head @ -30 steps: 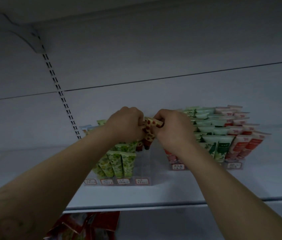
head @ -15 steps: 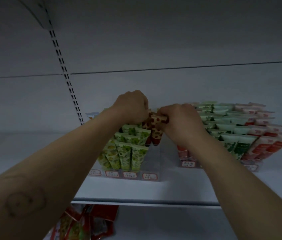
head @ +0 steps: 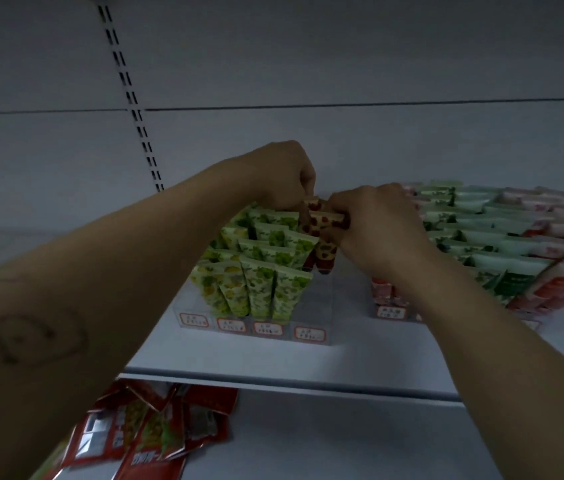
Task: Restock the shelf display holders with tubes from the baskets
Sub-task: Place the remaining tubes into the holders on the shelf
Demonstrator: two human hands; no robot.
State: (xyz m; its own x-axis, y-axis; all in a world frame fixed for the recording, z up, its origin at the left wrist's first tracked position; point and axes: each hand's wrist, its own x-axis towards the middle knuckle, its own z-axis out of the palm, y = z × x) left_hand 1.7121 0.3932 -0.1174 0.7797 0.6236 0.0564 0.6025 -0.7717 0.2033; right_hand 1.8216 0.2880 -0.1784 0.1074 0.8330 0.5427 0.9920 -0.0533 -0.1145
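Note:
A clear display holder (head: 311, 303) stands on the white shelf (head: 273, 362); its left columns hold green-patterned tubes (head: 263, 258). Its rightmost column has red strawberry-patterned tubes (head: 322, 233) at the back and is bare in front. My left hand (head: 280, 178) and my right hand (head: 377, 223) meet above that column, both pinching the top edges of the strawberry tubes. A second holder (head: 391, 311) to the right is packed with pale green and red-white tubes (head: 502, 244). No basket is in view.
Red snack packets (head: 156, 431) lie on the lower shelf at bottom left. A slotted upright rail (head: 131, 95) runs up the back wall. Price labels (head: 268, 329) line the holder's front.
The view has tilted down and shifted, so the shelf sits lower left in frame. Both hands stay together on the strawberry tubes at the back of the right column.

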